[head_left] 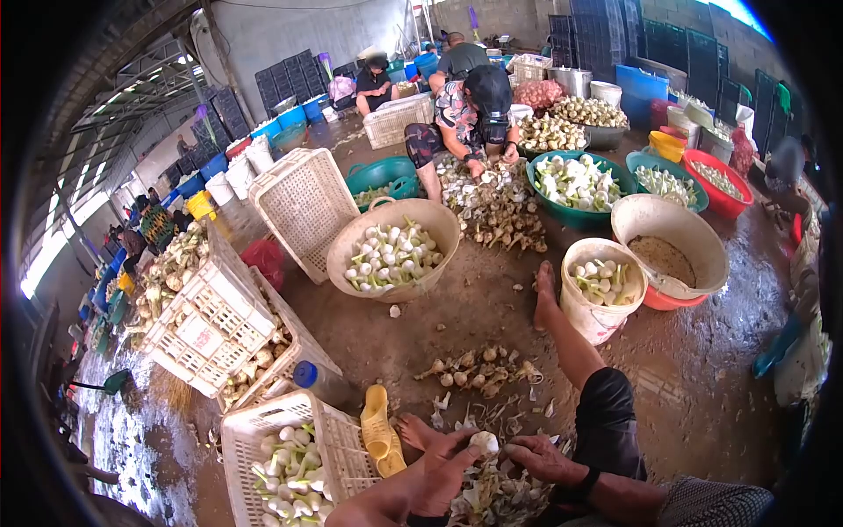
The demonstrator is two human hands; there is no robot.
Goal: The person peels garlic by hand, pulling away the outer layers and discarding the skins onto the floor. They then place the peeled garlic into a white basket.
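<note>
My left hand [446,470] pinches a white garlic bulb [484,443] between thumb and fingers. My right hand [546,460], with a dark band at the wrist, is closed close beside the bulb; whatever its fingertips grip is too small to make out. Below both hands lies a heap of garlic skins and stem scraps [500,496]. Unpeeled garlic bulbs [479,370] are scattered on the floor just beyond my feet. To the left, a white plastic crate [263,420] holds cleaned bulbs with green stems.
A yellow clog [376,422] and a blue-capped bottle [320,379] stand beside the crate. Ahead are a beige basket [435,279] of garlic and a white bucket [597,321]. Stacked crates [211,321] rise at left. Another person [470,123] works over a garlic pile opposite.
</note>
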